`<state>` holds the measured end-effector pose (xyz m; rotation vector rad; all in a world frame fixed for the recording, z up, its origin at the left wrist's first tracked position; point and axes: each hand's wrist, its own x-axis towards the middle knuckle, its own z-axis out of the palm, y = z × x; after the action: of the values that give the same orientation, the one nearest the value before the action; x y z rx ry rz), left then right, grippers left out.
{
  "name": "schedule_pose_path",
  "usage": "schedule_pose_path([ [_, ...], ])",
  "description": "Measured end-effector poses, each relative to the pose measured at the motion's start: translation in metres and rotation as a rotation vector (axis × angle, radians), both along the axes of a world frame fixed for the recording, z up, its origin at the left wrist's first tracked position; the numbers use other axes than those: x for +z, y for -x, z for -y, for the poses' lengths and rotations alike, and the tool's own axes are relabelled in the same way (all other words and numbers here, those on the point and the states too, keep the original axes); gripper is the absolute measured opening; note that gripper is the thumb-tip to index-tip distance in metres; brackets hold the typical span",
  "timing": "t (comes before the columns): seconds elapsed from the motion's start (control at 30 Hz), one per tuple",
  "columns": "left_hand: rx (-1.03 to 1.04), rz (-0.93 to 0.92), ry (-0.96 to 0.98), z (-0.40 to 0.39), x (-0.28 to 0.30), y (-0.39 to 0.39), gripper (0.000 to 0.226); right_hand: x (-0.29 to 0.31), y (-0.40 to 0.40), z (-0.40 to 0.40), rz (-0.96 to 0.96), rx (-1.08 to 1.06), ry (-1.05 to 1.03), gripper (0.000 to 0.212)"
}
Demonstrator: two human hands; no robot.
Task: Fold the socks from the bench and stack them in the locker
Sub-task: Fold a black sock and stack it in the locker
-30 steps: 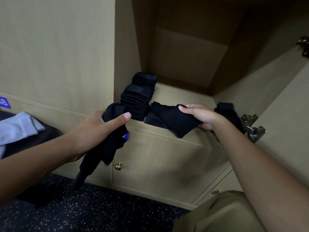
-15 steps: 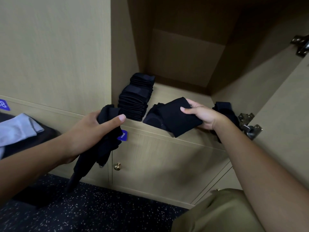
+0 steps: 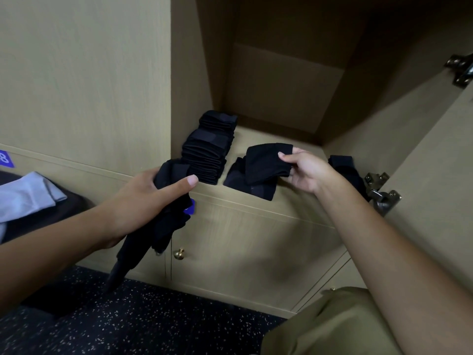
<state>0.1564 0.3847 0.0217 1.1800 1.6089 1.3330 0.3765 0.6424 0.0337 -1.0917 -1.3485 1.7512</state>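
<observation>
1. The right hand (image 3: 304, 170) now pinches a folded sock (image 3: 267, 162) between thumb and fingers and holds it higher than a second ago, clear of the locker (image 3: 286, 88) floor, where before it lay low at the front edge.
2. Under it a second dark sock (image 3: 252, 187) lies flat on the locker floor, its corner overhanging the front lip. The raised sock overlaps it in view; I cannot tell whether the two touch.
3. The left hand (image 3: 143, 198) has hardly moved. Its fingers and thumb are curled round a bunch of unfolded socks (image 3: 158, 226) that hangs down in front of the lower door (image 3: 256, 239), just left of the opening.
4. The stack (image 3: 208, 152) of folded socks sits unchanged against the locker's left wall, just beside the left thumb.
5. Another dark sock (image 3: 344, 167) lies at the right of the floor, behind the right wrist, as before.
6. Judgement: the lift suggests the folded sock is on its way to a pile, either the stack or a new one on the flat sock. The task is well along but not done, since the left hand's bunch is yet to be folded.
</observation>
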Motion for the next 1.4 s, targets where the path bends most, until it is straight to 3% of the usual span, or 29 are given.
schedule_pose_path([
  [0.1, -0.018, 0.013, 0.01, 0.001, -0.001, 0.004, 0.034, 0.0, 0.001, -0.001, -0.113, -0.086, 0.145, 0.027],
  [0.2, -0.02, 0.009, 0.017, 0.002, -0.001, 0.007, 0.038, -0.001, 0.004, 0.0, -0.093, -0.192, 0.249, 0.012],
  [0.37, -0.011, 0.073, 0.008, 0.001, 0.002, 0.0, 0.035, 0.001, 0.008, 0.001, -0.183, -0.221, 0.359, 0.014],
  [0.43, -0.017, 0.075, 0.006, 0.001, 0.002, -0.001, 0.036, 0.003, 0.012, 0.003, -0.158, -0.18, 0.31, 0.01],
  [0.63, -0.006, 0.068, 0.018, 0.0, 0.0, 0.0, 0.043, -0.015, 0.021, 0.005, 0.254, -0.118, 0.079, 0.023],
  [0.77, 0.008, 0.04, 0.017, -0.001, 0.001, 0.001, 0.044, -0.017, 0.021, 0.004, 0.482, -0.181, -0.146, 0.032],
  [0.83, 0.002, 0.035, 0.016, -0.001, 0.001, 0.002, 0.042, -0.019, 0.021, 0.004, 0.548, -0.209, -0.164, 0.031],
  [1.1, -0.026, 0.032, 0.013, -0.001, -0.003, 0.005, 0.037, -0.017, 0.022, 0.001, 0.656, -0.184, -0.03, 0.027],
  [1.23, -0.026, 0.025, 0.021, -0.001, -0.005, 0.005, 0.036, -0.019, 0.024, -0.002, 0.663, -0.224, -0.102, 0.026],
  [1.4, -0.008, -0.02, 0.033, -0.002, -0.006, 0.009, 0.044, -0.015, 0.027, -0.003, 0.499, -0.211, -0.167, 0.031],
])
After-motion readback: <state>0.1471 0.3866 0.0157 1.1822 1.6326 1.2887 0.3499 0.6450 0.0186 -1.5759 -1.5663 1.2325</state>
